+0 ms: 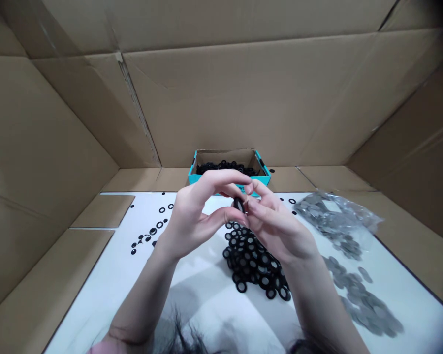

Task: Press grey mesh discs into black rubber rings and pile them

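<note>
Between my two hands, over the middle of the table, is a small black ring point(238, 203), tilted nearly on edge. My left hand point(203, 206) pinches it between thumb and fingers, coming from the left. Close against its other side, my right hand point(276, 221) has its fingertips on the ring; whether they also hold a small disc is hidden. Below and partly behind my right hand lies a heap of black rings point(249, 260), many with grey centres.
A teal-edged cardboard box point(227, 156) of black rings stands at the back. Loose black rings and bits point(153, 231) lie on the left. To the right are a clear plastic bag point(332, 209) of grey discs and a spread of grey discs point(365, 300). Cardboard walls point(243, 98) surround the white table point(192, 305).
</note>
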The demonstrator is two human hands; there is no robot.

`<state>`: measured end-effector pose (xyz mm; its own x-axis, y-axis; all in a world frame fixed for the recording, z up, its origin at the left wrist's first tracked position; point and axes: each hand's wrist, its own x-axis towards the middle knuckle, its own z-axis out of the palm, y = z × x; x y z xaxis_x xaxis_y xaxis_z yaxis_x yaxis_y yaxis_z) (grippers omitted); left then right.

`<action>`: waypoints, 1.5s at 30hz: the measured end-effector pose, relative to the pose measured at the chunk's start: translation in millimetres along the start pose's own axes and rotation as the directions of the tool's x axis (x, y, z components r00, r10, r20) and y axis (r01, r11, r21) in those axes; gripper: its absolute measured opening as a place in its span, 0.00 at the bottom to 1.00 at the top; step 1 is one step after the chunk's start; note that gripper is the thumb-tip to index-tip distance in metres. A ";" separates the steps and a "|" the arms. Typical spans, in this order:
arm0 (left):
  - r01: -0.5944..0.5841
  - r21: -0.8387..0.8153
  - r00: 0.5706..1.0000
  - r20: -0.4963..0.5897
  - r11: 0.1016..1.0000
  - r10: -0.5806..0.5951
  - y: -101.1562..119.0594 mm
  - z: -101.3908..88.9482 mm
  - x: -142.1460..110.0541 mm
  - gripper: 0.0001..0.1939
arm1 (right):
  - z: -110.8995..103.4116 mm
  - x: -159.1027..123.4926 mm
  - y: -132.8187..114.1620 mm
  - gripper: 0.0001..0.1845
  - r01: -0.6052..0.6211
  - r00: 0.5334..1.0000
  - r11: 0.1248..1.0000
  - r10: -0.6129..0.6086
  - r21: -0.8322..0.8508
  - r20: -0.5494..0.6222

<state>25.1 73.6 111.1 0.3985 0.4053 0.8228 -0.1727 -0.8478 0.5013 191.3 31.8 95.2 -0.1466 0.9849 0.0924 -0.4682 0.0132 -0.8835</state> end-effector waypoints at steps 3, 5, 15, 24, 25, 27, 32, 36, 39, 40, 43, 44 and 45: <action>0.020 0.035 0.998 0.063 0.999 -0.023 1.8 -1.1 1.5 0.22 | -0.1 -0.9 0.9 0.26 -0.013 1.000 1.000 0.013 -0.001 0.009; 0.034 0.074 0.993 0.114 0.997 -0.043 2.2 -1.3 2.6 0.22 | 0.9 -2.0 0.1 0.27 -0.007 1.000 1.000 0.007 -0.020 0.006; -0.054 0.181 0.994 0.102 0.982 0.036 -6.2 -3.3 1.2 0.26 | 4.0 -1.5 -2.3 0.29 0.032 0.996 0.994 -0.040 -0.105 -0.078; -0.056 0.140 0.975 0.222 0.989 0.024 -5.3 -8.8 2.5 0.24 | -2.1 -2.1 -1.4 0.27 0.074 0.997 0.989 -0.069 -0.127 0.045; -0.042 0.145 0.970 0.244 0.988 0.005 -4.4 -10.3 3.1 0.24 | -3.2 -2.1 -1.0 0.26 0.084 0.995 0.988 -0.076 -0.129 0.069; -0.032 0.160 0.955 0.295 0.987 -0.016 -2.5 -13.7 4.1 0.25 | -5.3 -1.8 0.3 0.24 0.098 0.991 0.986 -0.083 -0.137 0.109; 0.057 0.155 0.906 0.408 0.986 -0.116 -1.4 -19.6 4.4 0.30 | -7.8 0.0 4.9 0.23 0.103 0.987 0.981 -0.080 -0.163 0.142; 0.125 0.115 0.896 0.414 0.985 -0.162 -3.1 -22.3 3.9 0.30 | -11.9 1.5 2.4 0.21 0.126 0.991 0.937 -0.107 -0.325 0.078; 0.182 0.154 0.911 0.345 0.971 -0.226 -3.2 -30.3 2.2 0.26 | -26.5 1.7 -1.4 0.19 0.124 0.991 0.797 -0.132 -0.591 0.031; 0.213 0.193 0.912 0.313 0.958 -0.266 -3.3 -34.7 1.1 0.26 | -34.5 1.7 -1.8 0.18 0.104 0.992 0.715 -0.126 -0.691 0.020; 0.328 0.317 0.881 0.237 0.890 -0.409 -5.4 -50.7 -3.5 0.25 | -64.6 1.2 1.6 0.09 0.012 1.000 0.436 -0.025 -0.900 0.001; 0.372 0.364 0.850 0.236 0.854 -0.471 -7.3 -56.1 -5.3 0.25 | -75.2 0.7 4.1 0.06 -0.007 1.000 0.394 0.006 -0.919 -0.005; 0.414 0.421 0.803 0.250 0.807 -0.542 -9.9 -61.2 -7.1 0.25 | -85.1 -0.1 7.1 0.04 -0.023 1.000 0.366 0.028 -0.930 -0.014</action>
<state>-31.1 100.1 116.7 0.6382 0.6993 0.3219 0.4050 -0.6605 0.6322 262.0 46.6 49.8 -0.1472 0.9872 0.0612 0.6430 0.1425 -0.7525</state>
